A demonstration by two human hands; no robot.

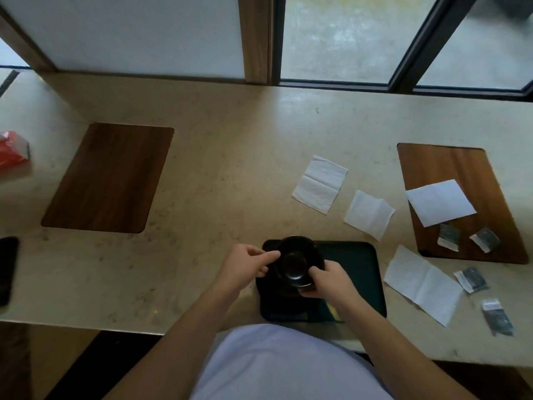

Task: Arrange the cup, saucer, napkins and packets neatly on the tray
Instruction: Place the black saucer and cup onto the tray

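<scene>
A dark tray (357, 272) lies at the counter's near edge. Over its left half a black cup (294, 262) sits on a black saucer (305, 249). My left hand (245, 265) pinches the saucer's left rim. My right hand (326, 280) grips the front right of the cup and saucer; the cup's handle is hidden. White napkins lie to the right: one (319, 183), another (369, 213), a third (424, 282), and one (439, 202) on a wooden board. Several dark packets lie on the board (448, 236), (486, 239) and the counter (471, 280), (497, 316).
A wooden board (461, 166) sits at right and another (111, 177) at left on the beige counter (230, 140). A red pack (13, 150) and a dark object (7, 269) are at the far left. Windows run along the back.
</scene>
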